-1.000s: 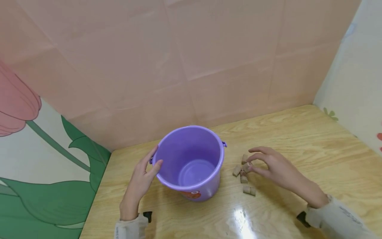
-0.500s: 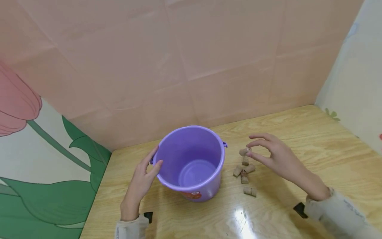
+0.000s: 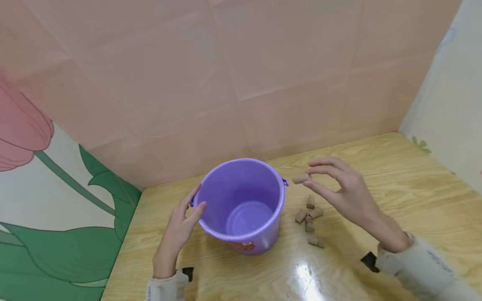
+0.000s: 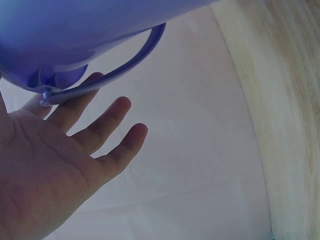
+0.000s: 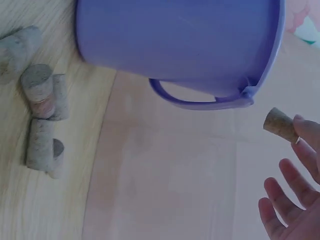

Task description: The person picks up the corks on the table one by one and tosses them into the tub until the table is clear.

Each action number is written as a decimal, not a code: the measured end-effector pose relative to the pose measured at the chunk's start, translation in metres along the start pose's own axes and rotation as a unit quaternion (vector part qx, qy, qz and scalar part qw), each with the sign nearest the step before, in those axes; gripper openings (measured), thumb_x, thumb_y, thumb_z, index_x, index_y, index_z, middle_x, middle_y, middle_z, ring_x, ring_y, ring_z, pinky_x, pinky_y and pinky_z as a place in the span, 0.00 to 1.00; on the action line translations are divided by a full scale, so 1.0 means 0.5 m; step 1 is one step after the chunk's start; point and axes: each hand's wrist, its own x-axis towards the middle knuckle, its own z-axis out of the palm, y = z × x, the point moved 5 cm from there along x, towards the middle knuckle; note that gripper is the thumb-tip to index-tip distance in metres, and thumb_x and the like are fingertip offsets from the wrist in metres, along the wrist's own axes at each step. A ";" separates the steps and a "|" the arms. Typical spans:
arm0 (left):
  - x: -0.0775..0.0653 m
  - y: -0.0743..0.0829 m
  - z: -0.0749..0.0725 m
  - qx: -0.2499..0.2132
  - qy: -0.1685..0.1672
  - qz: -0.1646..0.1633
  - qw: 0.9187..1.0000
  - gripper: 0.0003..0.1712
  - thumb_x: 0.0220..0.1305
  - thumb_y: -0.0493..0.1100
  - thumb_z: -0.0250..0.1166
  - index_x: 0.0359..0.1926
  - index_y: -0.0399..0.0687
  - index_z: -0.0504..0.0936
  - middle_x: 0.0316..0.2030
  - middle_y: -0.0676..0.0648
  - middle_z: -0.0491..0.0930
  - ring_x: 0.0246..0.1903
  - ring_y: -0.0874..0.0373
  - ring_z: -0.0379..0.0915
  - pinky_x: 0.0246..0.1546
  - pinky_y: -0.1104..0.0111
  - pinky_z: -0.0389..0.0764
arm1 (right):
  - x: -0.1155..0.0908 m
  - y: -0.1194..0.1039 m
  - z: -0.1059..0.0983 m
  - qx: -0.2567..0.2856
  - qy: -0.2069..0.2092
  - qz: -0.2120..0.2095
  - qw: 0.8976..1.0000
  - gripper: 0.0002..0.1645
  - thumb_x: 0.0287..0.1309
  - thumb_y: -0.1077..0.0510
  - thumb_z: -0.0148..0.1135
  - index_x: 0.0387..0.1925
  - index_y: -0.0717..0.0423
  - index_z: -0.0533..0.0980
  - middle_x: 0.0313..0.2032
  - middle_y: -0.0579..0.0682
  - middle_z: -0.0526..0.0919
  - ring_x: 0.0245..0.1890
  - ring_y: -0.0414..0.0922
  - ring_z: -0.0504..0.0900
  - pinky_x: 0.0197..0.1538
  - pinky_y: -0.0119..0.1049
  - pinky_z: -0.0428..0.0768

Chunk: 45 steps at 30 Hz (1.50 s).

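Note:
A purple bucket (image 3: 241, 200) stands upright on the wooden table, its mouth tipped into view. My left hand (image 3: 176, 228) rests against its left rim, the thumb reaching over the edge. In the left wrist view, the fingers (image 4: 107, 125) are spread and fairly straight beside the bucket handle (image 4: 125, 65). To the right of the bucket, my right hand (image 3: 348, 192) pinches a cork (image 3: 300, 178) between thumb and fingers, raised above the table and apart from the rim. Several more corks (image 3: 309, 224) lie loosely grouped below it.
A pinkish covering (image 3: 241, 83) hangs behind the table (image 3: 376, 175). At left is a panel painted with a pink tulip (image 3: 22, 125) and green leaves; a pale wall (image 3: 452, 104) stands at right. The bucket's right handle lug (image 3: 285, 182) sticks out towards the held cork.
My right hand has picked a cork up from near the group, raising it and carrying it left towards the bucket. My left hand and the bucket have stayed in place.

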 end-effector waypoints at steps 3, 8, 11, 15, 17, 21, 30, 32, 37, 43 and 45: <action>-0.001 -0.001 0.001 -0.001 0.001 -0.001 1.000 0.33 0.70 0.50 0.61 0.73 0.52 0.66 0.62 0.43 0.76 0.59 0.50 0.70 0.67 0.44 0.64 | 0.005 -0.004 0.004 0.017 0.012 -0.007 1.000 0.18 0.42 0.66 0.76 0.40 0.61 0.84 0.44 0.56 0.85 0.53 0.34 0.79 0.60 0.20 0.72; -0.003 -0.002 0.002 -0.002 0.001 -0.002 1.000 0.33 0.71 0.50 0.61 0.73 0.53 0.66 0.64 0.44 0.75 0.61 0.48 0.70 0.67 0.43 0.64 | 0.010 -0.012 0.015 0.034 0.012 -0.013 0.999 0.18 0.42 0.66 0.76 0.40 0.61 0.84 0.45 0.56 0.85 0.53 0.36 0.79 0.60 0.22 0.73; -0.002 -0.002 0.002 -0.001 0.003 0.002 1.000 0.32 0.71 0.50 0.60 0.73 0.52 0.66 0.65 0.43 0.74 0.61 0.48 0.70 0.67 0.42 0.65 | 0.012 -0.018 0.025 0.046 0.005 -0.021 0.999 0.16 0.47 0.62 0.76 0.41 0.60 0.84 0.45 0.55 0.85 0.53 0.38 0.79 0.60 0.23 0.73; -0.001 0.002 0.003 -0.002 0.009 0.008 1.000 0.32 0.70 0.49 0.61 0.72 0.51 0.67 0.63 0.43 0.75 0.59 0.48 0.71 0.66 0.44 0.66 | 0.013 -0.024 0.041 0.066 -0.006 -0.026 0.997 0.16 0.48 0.62 0.76 0.41 0.61 0.84 0.46 0.55 0.85 0.53 0.38 0.79 0.59 0.23 0.74; -0.001 0.004 0.003 -0.004 0.010 0.011 1.000 0.32 0.70 0.48 0.61 0.72 0.51 0.67 0.63 0.43 0.76 0.58 0.49 0.72 0.65 0.45 0.67 | 0.014 -0.026 0.049 0.073 -0.009 -0.025 0.997 0.18 0.44 0.66 0.77 0.41 0.61 0.84 0.46 0.55 0.85 0.52 0.38 0.80 0.59 0.22 0.74; -0.002 0.003 0.005 -0.005 0.011 0.011 1.000 0.31 0.70 0.48 0.61 0.72 0.50 0.67 0.63 0.43 0.75 0.58 0.49 0.72 0.65 0.45 0.67 | 0.017 -0.033 0.064 0.083 -0.013 -0.030 0.996 0.23 0.37 0.72 0.76 0.41 0.62 0.84 0.45 0.54 0.85 0.51 0.38 0.81 0.58 0.23 0.75; -0.002 0.005 0.006 -0.003 0.013 0.010 1.000 0.31 0.70 0.48 0.61 0.72 0.50 0.67 0.64 0.43 0.75 0.60 0.48 0.71 0.64 0.43 0.67 | 0.023 -0.042 0.103 0.089 -0.050 -0.009 0.995 0.21 0.42 0.68 0.77 0.42 0.57 0.84 0.43 0.52 0.87 0.47 0.40 0.82 0.56 0.23 0.75; -0.001 0.006 0.006 -0.002 0.015 0.012 1.000 0.31 0.70 0.47 0.61 0.72 0.49 0.67 0.64 0.43 0.75 0.59 0.48 0.72 0.64 0.43 0.67 | 0.023 -0.041 0.111 0.085 -0.055 -0.007 0.995 0.19 0.44 0.65 0.77 0.42 0.56 0.85 0.42 0.52 0.87 0.47 0.42 0.82 0.57 0.24 0.75; 0.001 0.004 0.005 -0.003 0.019 0.007 1.000 0.31 0.70 0.46 0.62 0.72 0.49 0.68 0.62 0.42 0.77 0.58 0.49 0.72 0.63 0.45 0.67 | 0.022 -0.042 0.134 0.090 -0.064 -0.020 0.994 0.14 0.49 0.58 0.76 0.40 0.54 0.85 0.42 0.51 0.88 0.48 0.47 0.83 0.61 0.29 0.74; 0.001 0.004 0.005 -0.004 0.021 0.004 1.000 0.31 0.69 0.46 0.62 0.71 0.50 0.68 0.62 0.43 0.77 0.56 0.50 0.73 0.63 0.46 0.68 | 0.025 -0.052 0.157 0.085 -0.089 -0.008 0.992 0.19 0.42 0.61 0.79 0.40 0.54 0.85 0.41 0.46 0.88 0.48 0.47 0.82 0.61 0.38 0.74; 0.001 0.004 0.005 -0.006 0.020 0.003 1.000 0.31 0.69 0.46 0.62 0.72 0.50 0.68 0.61 0.43 0.78 0.56 0.50 0.73 0.63 0.45 0.68 | 0.025 -0.054 0.161 0.080 -0.095 0.002 0.992 0.19 0.42 0.61 0.79 0.40 0.54 0.85 0.41 0.46 0.88 0.49 0.46 0.82 0.61 0.41 0.74</action>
